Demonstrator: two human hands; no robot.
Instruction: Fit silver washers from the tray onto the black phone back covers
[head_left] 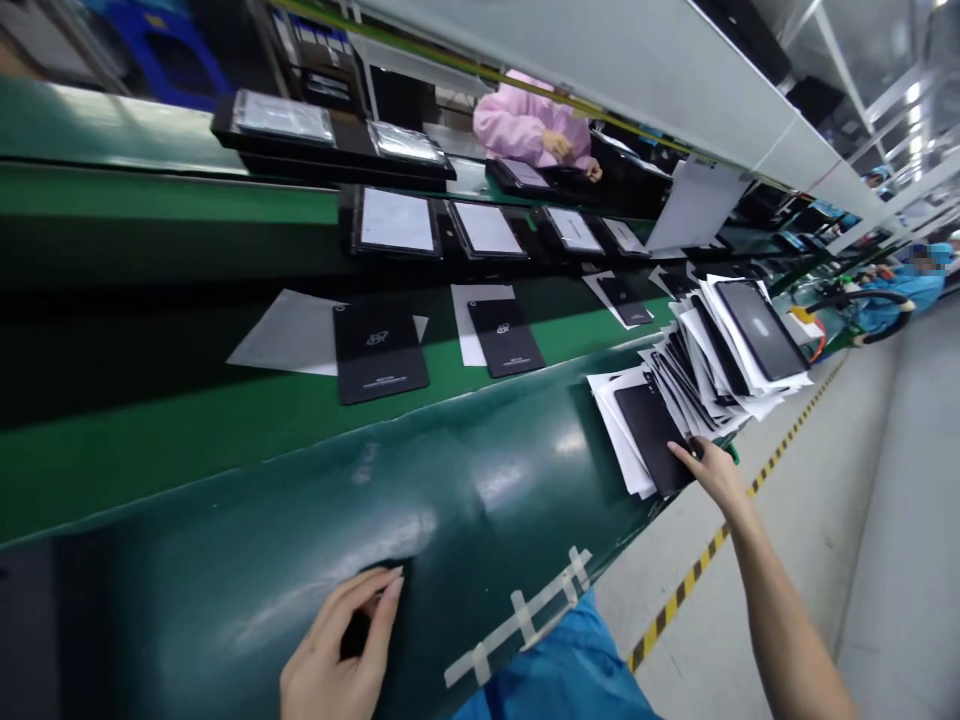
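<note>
With panels [382, 365] out on the belt [187, 440], a pile [697, 350] seems left, the right hand [720, 477] touching it, grip unclear, the left hand [324, 660] fingertips together.

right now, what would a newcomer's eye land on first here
Probably the fanned pile of black panels and white sheets at picture right, the right hand at its near end. Next, perhaps, the pink sleeves across the line, then the yellow-and-black floor stripe below the pile.
</note>
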